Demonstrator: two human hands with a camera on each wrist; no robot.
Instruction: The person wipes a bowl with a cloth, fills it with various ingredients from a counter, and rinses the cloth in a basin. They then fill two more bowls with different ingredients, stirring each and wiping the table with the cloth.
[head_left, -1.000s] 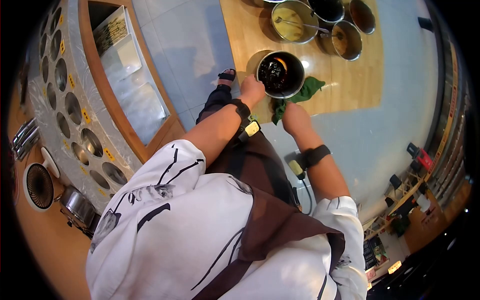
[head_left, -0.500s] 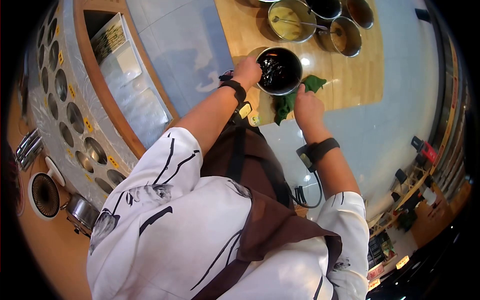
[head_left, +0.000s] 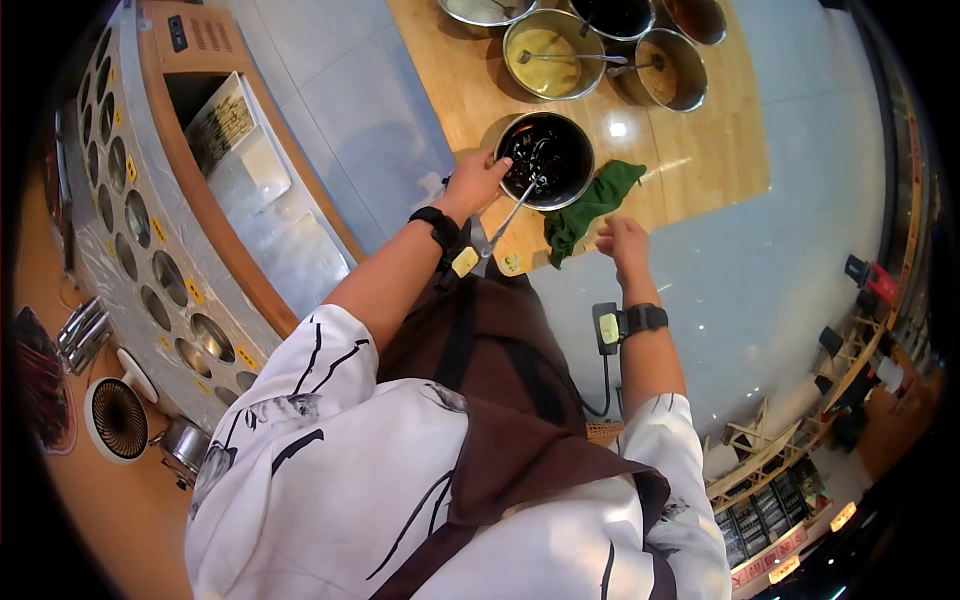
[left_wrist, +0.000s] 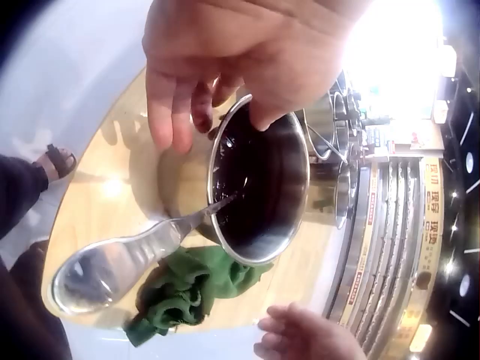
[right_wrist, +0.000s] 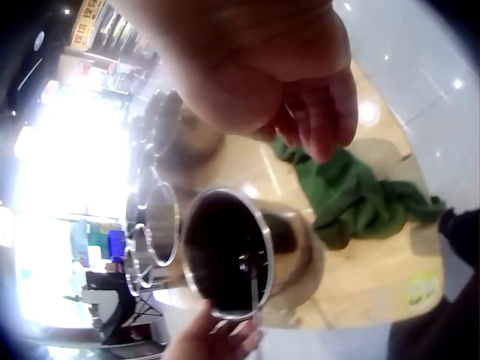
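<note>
A steel pot (head_left: 580, 190) of dark liquid stands near the front of the wooden table. From the pot slants a long-handled metal spoon or ladle (left_wrist: 127, 262), its handle on the rim and its lower end hidden in the liquid. My left hand (head_left: 474, 184) is at the pot's left rim, thumb over the edge and fingers rather straight outside it. A crumpled green cloth (head_left: 596, 212) lies beside the pot. Just right of the cloth hovers my right hand (head_left: 627, 243), fingers loosely bent, nothing held.
Behind stand several more pots, among them one of yellow liquid (head_left: 540, 75) and one of brown sauce (head_left: 668, 85) with ladles in them. The wooden table (head_left: 730, 160) ends close to my apron. A counter with round wells (head_left: 150, 265) runs along the left.
My left hand has loosened from a fist at the pot's rim, and the utensil's handle now shows resting there. My right hand has left the pot and cloth, moving right.
</note>
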